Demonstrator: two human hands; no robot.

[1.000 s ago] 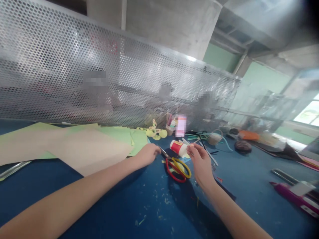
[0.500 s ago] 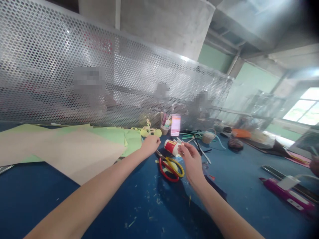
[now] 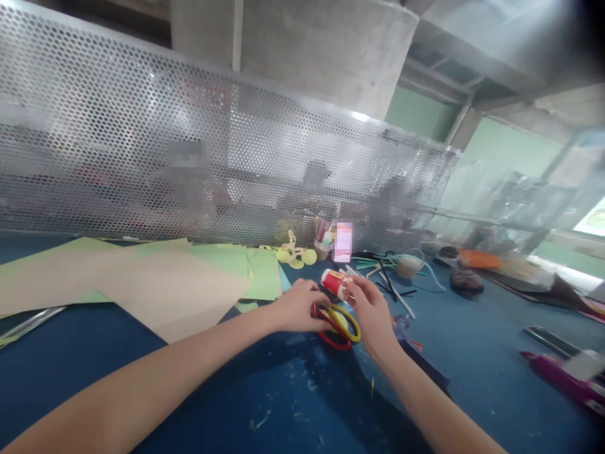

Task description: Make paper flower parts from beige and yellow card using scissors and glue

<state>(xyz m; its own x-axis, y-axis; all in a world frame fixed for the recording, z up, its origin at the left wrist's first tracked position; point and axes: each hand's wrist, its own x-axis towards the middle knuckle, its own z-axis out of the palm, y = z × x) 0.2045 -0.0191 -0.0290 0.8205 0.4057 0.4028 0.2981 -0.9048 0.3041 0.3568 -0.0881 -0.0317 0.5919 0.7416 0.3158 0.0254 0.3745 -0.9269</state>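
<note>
A pair of scissors (image 3: 350, 321) with one red and one yellow loop lies on the blue table. My left hand (image 3: 302, 307) reaches over its blades, fingers curled around it near the pivot. The blades are hidden under the hand. Thumb and fingertips of my right hand (image 3: 371, 309) are pinched together beside a white bottle with a red label (image 3: 333, 282), which lies on its side. Something small and pale may be between those fingertips; I cannot make it out. A round pale-yellow piece (image 3: 339, 320) shows through the scissor loops.
Large sheets of green and beige paper (image 3: 174, 284) cover the left side. Behind stand yellow craft figures (image 3: 295, 252), a cup of pens (image 3: 322, 246) and a phone (image 3: 343, 243). Pipe cleaners (image 3: 390, 277) and a purple glue gun (image 3: 562, 378) are to the right. A perforated metal screen (image 3: 265, 145) rises behind.
My left hand has come down and right, from beside the scissor tips onto the scissors. My right hand stays pinched near the bottle. The view has turned slightly left.
</note>
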